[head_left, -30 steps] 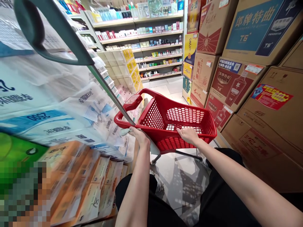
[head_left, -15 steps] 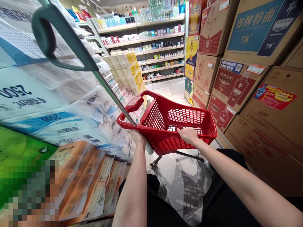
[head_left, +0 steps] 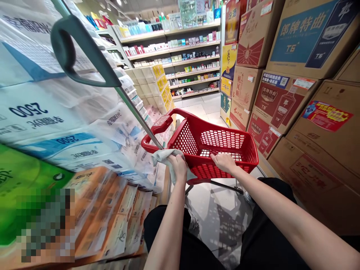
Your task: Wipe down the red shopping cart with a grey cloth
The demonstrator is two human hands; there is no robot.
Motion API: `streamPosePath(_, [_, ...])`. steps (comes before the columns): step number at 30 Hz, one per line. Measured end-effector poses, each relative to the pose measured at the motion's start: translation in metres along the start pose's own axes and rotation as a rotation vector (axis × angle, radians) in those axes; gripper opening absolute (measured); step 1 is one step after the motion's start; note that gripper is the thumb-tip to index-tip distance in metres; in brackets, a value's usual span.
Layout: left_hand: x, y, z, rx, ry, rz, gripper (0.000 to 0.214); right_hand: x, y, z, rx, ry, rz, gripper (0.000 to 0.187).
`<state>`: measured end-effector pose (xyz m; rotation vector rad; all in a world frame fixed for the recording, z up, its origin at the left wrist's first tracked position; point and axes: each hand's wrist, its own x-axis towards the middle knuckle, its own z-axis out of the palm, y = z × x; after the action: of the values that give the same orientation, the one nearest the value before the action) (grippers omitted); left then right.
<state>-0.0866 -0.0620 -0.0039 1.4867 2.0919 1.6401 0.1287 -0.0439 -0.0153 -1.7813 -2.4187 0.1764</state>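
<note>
A red plastic shopping basket point(head_left: 242, 139) on wheels stands on the floor in front of me, its grey pull handle point(head_left: 84, 56) raised up to the left on a metal rod. My left hand point(head_left: 179, 166) is closed on a pale grey cloth point(head_left: 165, 155) and presses it against the basket's near rim beside the rod's base. My right hand point(head_left: 225, 162) rests on the same near rim further right, fingers curled over the edge.
Stacked packs of tissue paper point(head_left: 56, 123) fill the left side close to me. Piled cardboard cartons point(head_left: 298, 97) wall the right side. A narrow tiled aisle point(head_left: 205, 107) runs ahead to shelves of small goods point(head_left: 180, 52). My dark-clothed legs are below.
My left hand has moved right along the basket's near rim, and the cloth under it now shows bunched on top. My right hand has stayed on the rim.
</note>
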Motion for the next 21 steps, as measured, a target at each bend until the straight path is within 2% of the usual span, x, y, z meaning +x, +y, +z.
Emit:
streamPosePath(4, [0.009, -0.007, -0.013, 0.219, 0.074, 0.130, 0.038, -0.001, -0.001, 0.001, 0.007, -0.004, -0.027, 0.075])
streamPosePath(11, [0.045, -0.020, -0.039, 0.400, 0.135, 0.168, 0.061, -0.001, 0.002, 0.004, 0.011, 0.000, -0.079, 0.076])
streamPosePath(14, [0.066, -0.019, -0.049, 0.466, 0.122, 0.198, 0.059, -0.001, 0.002, 0.004, 0.014, 0.005, -0.073, 0.076])
streamPosePath(17, [0.080, -0.018, -0.050, 0.499, 0.133, 0.210, 0.055, -0.001, 0.002, 0.004, 0.011, 0.015, -0.067, 0.076])
streamPosePath(21, [0.080, -0.016, -0.039, 0.414, 0.215, 0.170, 0.053, 0.000, 0.002, 0.004, 0.004, 0.018, -0.066, 0.077])
